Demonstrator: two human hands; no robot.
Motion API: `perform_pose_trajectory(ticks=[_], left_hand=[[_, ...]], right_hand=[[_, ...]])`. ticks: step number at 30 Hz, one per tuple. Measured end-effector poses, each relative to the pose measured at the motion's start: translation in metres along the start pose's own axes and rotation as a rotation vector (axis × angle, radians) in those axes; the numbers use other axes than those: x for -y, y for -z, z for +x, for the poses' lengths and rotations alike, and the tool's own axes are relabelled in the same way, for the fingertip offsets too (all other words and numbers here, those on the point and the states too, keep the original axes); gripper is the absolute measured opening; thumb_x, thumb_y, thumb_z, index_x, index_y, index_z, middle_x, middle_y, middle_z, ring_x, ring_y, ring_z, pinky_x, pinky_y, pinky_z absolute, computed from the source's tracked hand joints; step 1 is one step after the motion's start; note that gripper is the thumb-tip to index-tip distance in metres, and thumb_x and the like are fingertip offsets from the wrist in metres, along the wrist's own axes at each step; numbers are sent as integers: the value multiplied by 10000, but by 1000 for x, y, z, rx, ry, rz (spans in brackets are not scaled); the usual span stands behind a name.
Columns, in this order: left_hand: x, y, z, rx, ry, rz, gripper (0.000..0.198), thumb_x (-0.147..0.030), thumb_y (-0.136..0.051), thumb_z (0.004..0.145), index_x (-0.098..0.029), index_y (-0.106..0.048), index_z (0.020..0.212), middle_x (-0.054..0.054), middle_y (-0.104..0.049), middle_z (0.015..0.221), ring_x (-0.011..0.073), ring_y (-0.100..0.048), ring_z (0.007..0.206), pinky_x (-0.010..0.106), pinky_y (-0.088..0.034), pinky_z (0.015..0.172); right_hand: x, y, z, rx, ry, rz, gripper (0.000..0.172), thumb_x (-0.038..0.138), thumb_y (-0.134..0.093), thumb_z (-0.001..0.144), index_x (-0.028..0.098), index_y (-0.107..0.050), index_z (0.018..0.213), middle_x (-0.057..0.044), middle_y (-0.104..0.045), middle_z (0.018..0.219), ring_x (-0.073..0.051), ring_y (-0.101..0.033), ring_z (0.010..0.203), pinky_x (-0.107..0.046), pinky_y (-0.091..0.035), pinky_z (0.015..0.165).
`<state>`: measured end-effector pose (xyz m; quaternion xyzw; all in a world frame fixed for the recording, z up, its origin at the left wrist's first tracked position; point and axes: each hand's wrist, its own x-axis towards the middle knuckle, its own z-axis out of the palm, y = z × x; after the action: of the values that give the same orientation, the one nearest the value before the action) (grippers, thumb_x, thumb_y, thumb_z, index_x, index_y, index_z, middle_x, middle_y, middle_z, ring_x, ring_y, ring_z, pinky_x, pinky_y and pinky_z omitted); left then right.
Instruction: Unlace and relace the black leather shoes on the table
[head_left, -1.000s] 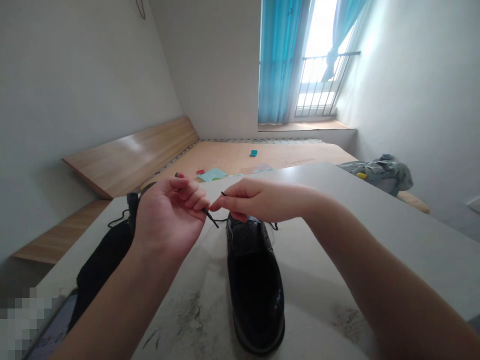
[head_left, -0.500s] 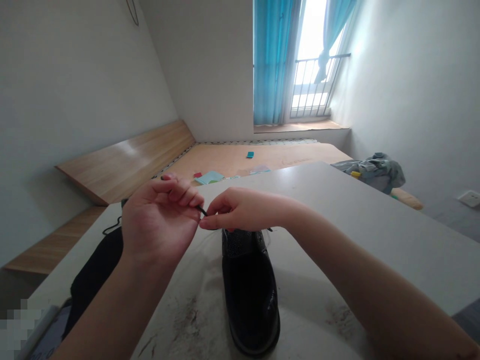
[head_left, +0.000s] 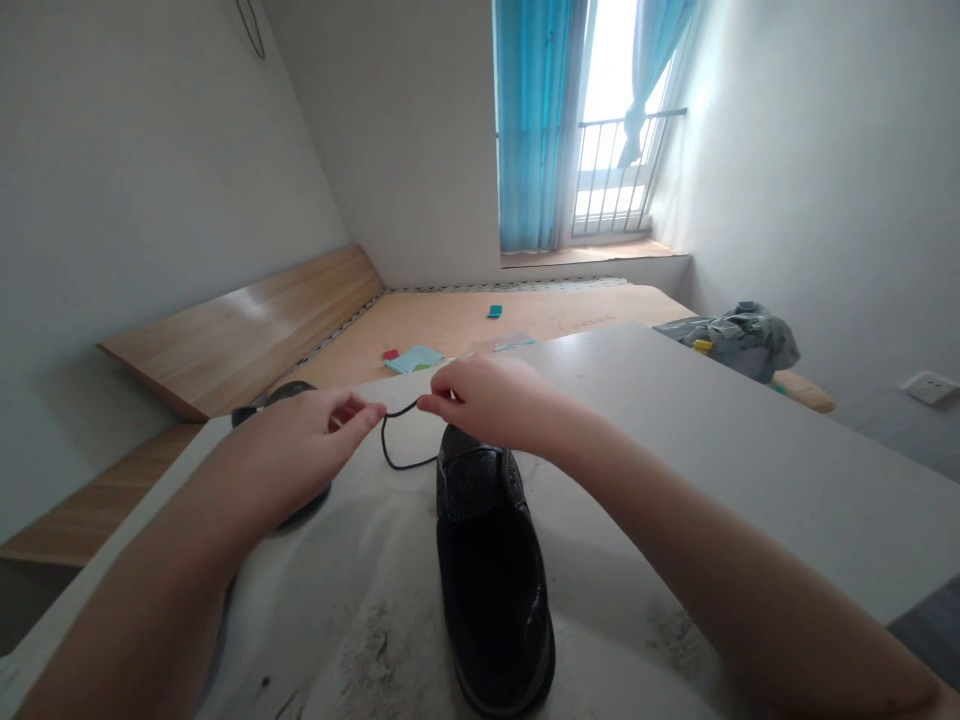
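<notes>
A black leather shoe (head_left: 491,570) stands on the white table with its heel towards me. A thin black shoelace (head_left: 385,440) loops out to the left from the shoe's front. Between thumb and fingers, my left hand (head_left: 326,430) pinches the lace. My right hand (head_left: 487,400) grips the same lace a little to the right, above the shoe's toe, which it partly hides. A short stretch of lace runs between the two hands. Behind my left forearm lies a second black shoe (head_left: 306,508), mostly covered by the arm.
The white table (head_left: 750,480) carries dark scuffs near the shoe. Beyond it is a bed board (head_left: 442,310) with small packets, among them a light blue one (head_left: 414,360). Grey clothing (head_left: 742,335) lies at the right. A wooden headboard (head_left: 247,325) leans at the left.
My left hand has turned from palm-up to back-up and moved down, and now pinches the lace. A loop of lace has come into sight, as has the second shoe. The view has shifted slightly.
</notes>
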<state>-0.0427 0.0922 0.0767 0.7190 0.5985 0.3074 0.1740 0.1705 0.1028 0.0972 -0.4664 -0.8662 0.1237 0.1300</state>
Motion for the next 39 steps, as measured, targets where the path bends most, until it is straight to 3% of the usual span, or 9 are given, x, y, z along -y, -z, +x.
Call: perform_pose_trajectory(ticks=[2, 4, 7, 12, 17, 23, 27, 31, 39], left_hand=[[-6, -5, -3, -8, -156, 152, 301, -484, -604, 808, -254, -735, 951, 84, -714, 985, 314, -614, 953, 366, -454, 811], [-14, -12, -4, 160, -246, 98, 336, -475, -521, 878, -284, -695, 1095, 63, -694, 1114, 287, -597, 1052, 368, -428, 918], [-18, -20, -3, 362, -236, -130, 338, -473, -495, 907, -271, -693, 1093, 53, -701, 1041, 241, -619, 985, 322, -454, 881], [-8, -26, 1, 363, -117, -219, 349, -513, -515, 875, -236, -723, 919, 19, -652, 750, 176, -569, 676, 235, -415, 560], [-13, -22, 2, 390, -80, -40, 317, -485, -547, 824, -230, -735, 827, -8, -620, 656, 177, -574, 660, 241, -428, 587], [-13, -19, 5, 326, -89, 180, 395, -512, -465, 838, -197, -702, 826, 1, -623, 642, 175, -553, 619, 267, -381, 570], [-5, -21, 6, 410, -28, 295, 378, -496, -439, 844, -204, -674, 798, 22, -663, 729, 206, -584, 701, 297, -377, 618], [-7, -28, 3, 521, 6, 342, 348, -457, -415, 860, -209, -646, 782, 27, -673, 773, 217, -600, 745, 304, -381, 632], [-16, -43, -2, 546, 6, 428, 330, -423, -414, 879, -213, -663, 827, 39, -693, 822, 214, -614, 751, 299, -375, 624]], right_hand=[[0, -4, 2, 39, 35, -49, 339, 454, -462, 899, 204, -558, 690, -33, -589, 726, -155, -442, 648, -273, -251, 571], [0, -7, 2, 48, 57, -58, 268, 435, -488, 878, 231, -613, 757, -28, -629, 791, -166, -480, 683, -268, -269, 570], [0, -6, 1, 30, 96, -39, 232, 356, -467, 881, 239, -646, 791, -24, -650, 827, -171, -513, 720, -268, -287, 575], [2, -6, -5, 29, 180, -54, 203, 190, -457, 852, 197, -659, 841, -54, -666, 855, -179, -534, 741, -279, -300, 569], [8, -9, -6, 23, 92, -181, 223, 238, -482, 864, 210, -703, 886, -50, -680, 791, -187, -570, 693, -278, -306, 532], [11, -12, -2, -17, -44, -230, 319, 432, -504, 886, 194, -712, 843, -79, -683, 771, -212, -607, 706, -293, -376, 604], [12, -16, -1, 223, -91, -180, 461, 558, -422, 893, 194, -705, 899, -83, -692, 820, -208, -606, 712, -297, -396, 633], [5, -16, 4, 463, -50, -168, 386, 475, -464, 882, 176, -695, 962, -66, -693, 831, -174, -574, 666, -272, -361, 586], [-1, -9, 7, 603, 26, -204, 330, 375, -461, 931, 150, -686, 1020, -70, -674, 946, -147, -521, 684, -271, -310, 569]])
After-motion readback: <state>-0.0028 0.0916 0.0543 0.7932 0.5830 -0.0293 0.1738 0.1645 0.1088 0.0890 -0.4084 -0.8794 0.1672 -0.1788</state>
